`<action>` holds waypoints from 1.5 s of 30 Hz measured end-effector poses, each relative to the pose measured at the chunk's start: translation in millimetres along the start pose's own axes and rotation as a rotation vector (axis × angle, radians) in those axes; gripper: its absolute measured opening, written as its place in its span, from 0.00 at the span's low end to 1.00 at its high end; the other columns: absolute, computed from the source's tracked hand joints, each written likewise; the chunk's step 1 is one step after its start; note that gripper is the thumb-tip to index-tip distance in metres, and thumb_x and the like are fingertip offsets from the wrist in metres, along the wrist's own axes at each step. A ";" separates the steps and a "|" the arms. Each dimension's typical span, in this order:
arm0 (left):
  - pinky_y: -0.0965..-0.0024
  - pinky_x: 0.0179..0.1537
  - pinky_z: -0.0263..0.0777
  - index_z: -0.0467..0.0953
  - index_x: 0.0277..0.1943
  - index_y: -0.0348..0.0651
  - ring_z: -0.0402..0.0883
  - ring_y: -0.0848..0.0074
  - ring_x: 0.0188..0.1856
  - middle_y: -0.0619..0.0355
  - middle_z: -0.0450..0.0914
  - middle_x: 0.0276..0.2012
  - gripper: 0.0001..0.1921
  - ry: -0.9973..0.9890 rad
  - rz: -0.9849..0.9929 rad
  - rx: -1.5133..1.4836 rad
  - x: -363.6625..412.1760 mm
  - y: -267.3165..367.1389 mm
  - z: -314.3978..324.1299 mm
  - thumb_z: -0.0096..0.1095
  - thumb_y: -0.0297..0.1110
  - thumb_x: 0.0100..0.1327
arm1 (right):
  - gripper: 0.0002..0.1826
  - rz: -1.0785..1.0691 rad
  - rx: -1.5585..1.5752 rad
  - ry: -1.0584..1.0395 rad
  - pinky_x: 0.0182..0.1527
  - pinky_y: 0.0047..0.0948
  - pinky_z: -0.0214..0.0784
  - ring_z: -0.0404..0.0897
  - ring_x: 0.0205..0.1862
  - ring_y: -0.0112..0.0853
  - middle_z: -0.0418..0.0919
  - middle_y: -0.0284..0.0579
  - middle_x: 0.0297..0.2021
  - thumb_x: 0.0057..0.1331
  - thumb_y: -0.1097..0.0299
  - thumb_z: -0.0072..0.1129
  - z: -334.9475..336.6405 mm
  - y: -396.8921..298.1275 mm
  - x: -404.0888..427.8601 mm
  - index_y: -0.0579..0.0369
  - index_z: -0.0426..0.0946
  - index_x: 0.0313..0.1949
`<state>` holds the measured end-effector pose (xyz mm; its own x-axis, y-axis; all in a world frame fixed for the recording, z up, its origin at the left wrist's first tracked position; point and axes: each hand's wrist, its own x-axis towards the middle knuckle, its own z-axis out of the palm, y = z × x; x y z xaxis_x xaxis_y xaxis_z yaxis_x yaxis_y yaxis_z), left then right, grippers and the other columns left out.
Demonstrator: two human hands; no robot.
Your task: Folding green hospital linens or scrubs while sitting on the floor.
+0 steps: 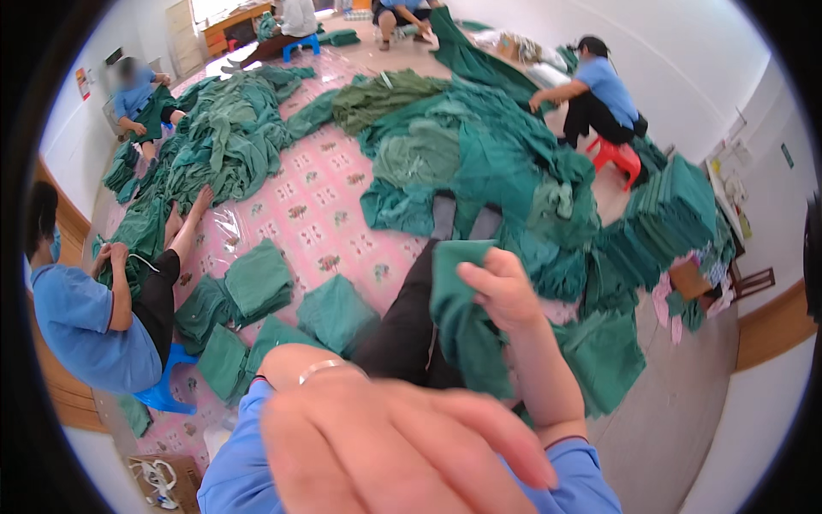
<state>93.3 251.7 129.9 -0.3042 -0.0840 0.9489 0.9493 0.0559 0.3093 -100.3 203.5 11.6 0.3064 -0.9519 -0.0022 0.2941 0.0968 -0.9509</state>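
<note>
My right hand [504, 289] grips the upper edge of a green cloth [465, 315], raised in front of my knees. The cloth hangs down in folds over my dark trousers. Very close to the camera, my left hand [404, 443] shows its back, its fingers spread loosely toward the right; its palm side is hidden, and I see nothing held in it. A folded green cloth [337, 311] lies left of my legs. Beyond my feet, a large heap of loose green cloth [475, 148] covers the floor. To my right, another green cloth piece [600, 360] rests low beside my arm.
Folded green stacks [258, 279] lie at left on the pink patterned floor covering [308, 212]. A person [96, 315] sits there on a blue stool [170, 382]. Tall folded stacks [668, 205] stand right, near a person [603, 90]. Another heap [225, 128] lies far left.
</note>
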 end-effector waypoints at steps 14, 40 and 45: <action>0.75 0.39 0.67 0.76 0.41 0.34 0.75 0.77 0.37 0.58 0.77 0.35 0.13 -0.098 -1.411 0.360 -148.1 -46.8 -88.9 0.66 0.27 0.51 | 0.12 -0.008 0.093 -0.128 0.37 0.18 0.65 0.71 0.35 0.15 0.75 0.33 0.34 0.62 0.72 0.56 12.1 66.5 -58.5 0.61 0.73 0.44; 0.71 0.40 0.64 0.70 0.24 0.33 0.70 0.70 0.35 0.46 0.74 0.33 0.08 0.428 -0.825 0.562 -156.8 34.0 -97.3 0.48 0.29 0.43 | 0.07 -0.441 -0.666 0.338 0.39 0.29 0.70 0.77 0.32 0.29 0.77 0.41 0.29 0.56 0.72 0.58 -24.4 136.4 -34.4 0.63 0.73 0.32; 0.73 0.38 0.61 0.70 0.22 0.34 0.69 0.73 0.34 0.50 0.74 0.30 0.11 0.386 -0.882 0.615 -145.9 38.6 -100.9 0.53 0.35 0.51 | 0.02 0.002 -0.172 0.216 0.37 0.23 0.69 0.74 0.33 0.21 0.75 0.35 0.28 0.62 0.76 0.52 -40.4 145.1 -25.0 0.60 0.71 0.35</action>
<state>182.4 165.8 -2.9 -0.7002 -0.6297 0.3364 0.1857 0.2944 0.9375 -101.9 229.7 -138.8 0.1013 -0.9935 -0.0522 0.1303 0.0653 -0.9893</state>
